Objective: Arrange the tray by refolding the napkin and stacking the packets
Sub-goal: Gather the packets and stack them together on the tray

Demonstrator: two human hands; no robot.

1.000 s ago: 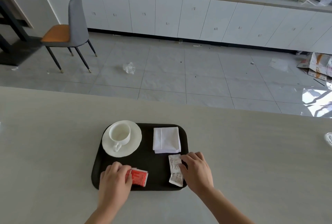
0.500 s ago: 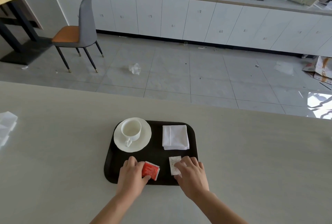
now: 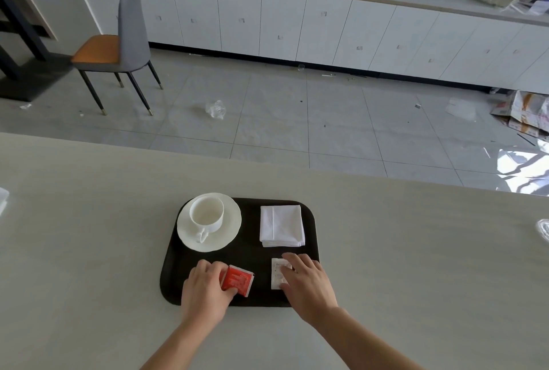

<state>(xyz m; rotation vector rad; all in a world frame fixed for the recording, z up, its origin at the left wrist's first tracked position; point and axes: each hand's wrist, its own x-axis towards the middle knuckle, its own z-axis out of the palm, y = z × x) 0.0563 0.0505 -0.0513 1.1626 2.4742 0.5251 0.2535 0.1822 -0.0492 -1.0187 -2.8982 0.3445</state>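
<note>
A dark tray [image 3: 310, 251] lies on the pale table. On its far right sits a folded white napkin [image 3: 281, 225]. Near the tray's front edge, my left hand [image 3: 205, 291] grips the left side of the red packets [image 3: 239, 280]. My right hand [image 3: 306, 283] rests fingers-down on the white packets [image 3: 277, 273], covering their right part. Whether the right hand grips them or only presses on them is hard to tell.
A white cup [image 3: 207, 216] on a saucer [image 3: 228, 233] fills the tray's far left corner. Something white [image 3: 3, 200] shows at the table's left edge, a clear plastic item [image 3: 543, 228] at its right edge. Beyond the table are floor, a chair [image 3: 118, 49] and cabinets.
Both hands have stayed on their packets. The red packets turned a little and the white packets were drawn in under my right hand. The view shifted slightly.
</note>
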